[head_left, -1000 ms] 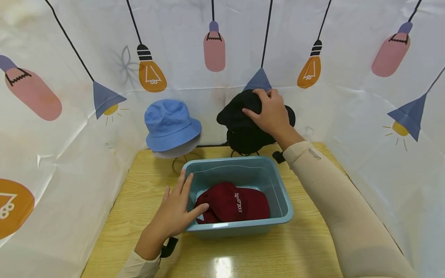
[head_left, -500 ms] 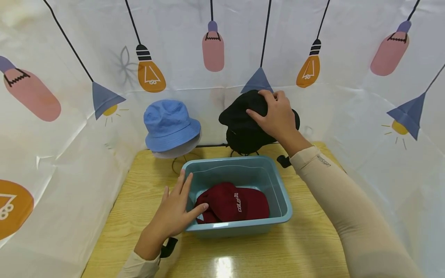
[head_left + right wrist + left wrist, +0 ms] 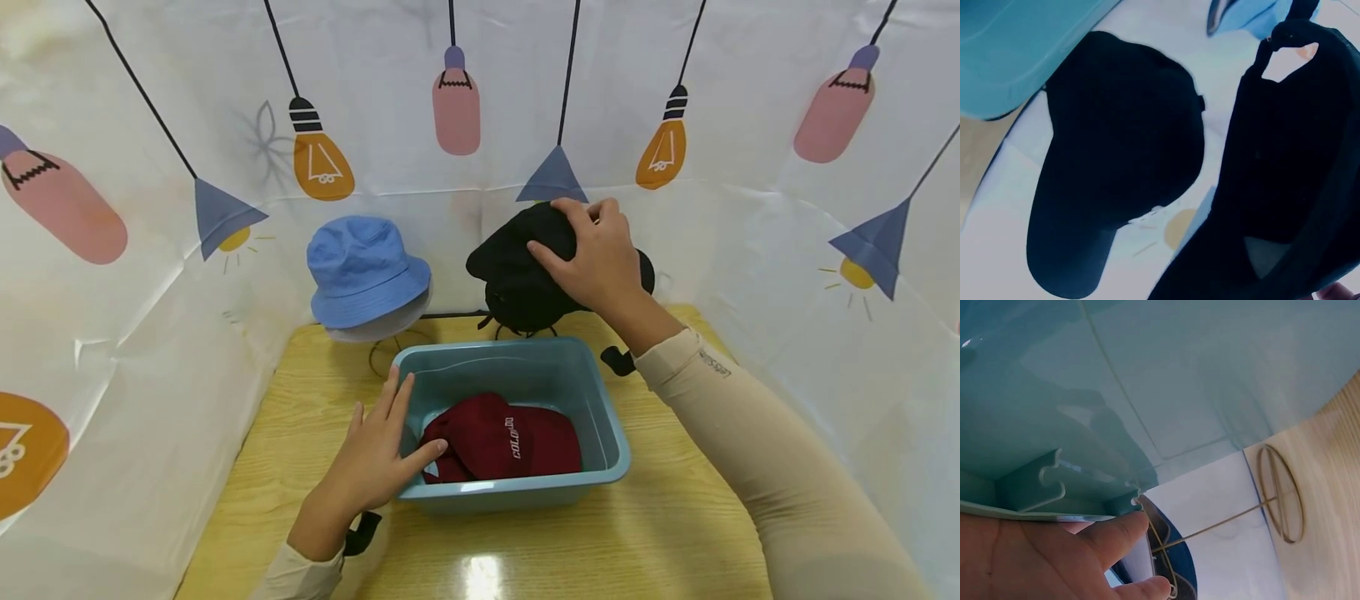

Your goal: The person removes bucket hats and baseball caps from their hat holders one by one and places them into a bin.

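Note:
In the head view my right hand (image 3: pixel 600 254) grips a black baseball cap (image 3: pixel 513 246) by its crown. A second black cap (image 3: pixel 521 308) sits just below, on a wire stand. The right wrist view shows the held cap (image 3: pixel 1297 144) from its underside, with its strap opening, apart from the other cap (image 3: pixel 1122 125). My left hand (image 3: pixel 371 454) rests at the left rim of a blue-green plastic bin (image 3: pixel 621 450), fingers straight and thumb over the edge. Inside the bin lies a dark red cap (image 3: pixel 480 437) with white lettering.
At the back left, a light blue bucket hat (image 3: pixel 367 275) hangs over a pale grey hat (image 3: pixel 397 318) on a wire stand (image 3: pixel 1269 500). The wooden table (image 3: pixel 480 558) ends at a white sheet (image 3: pixel 465 200) printed with lamps, behind and on both sides.
The right hand has shifted slightly right and down with the black cap, whose visible right side now reaches farther out. The left hand, bin and red cap stay put.

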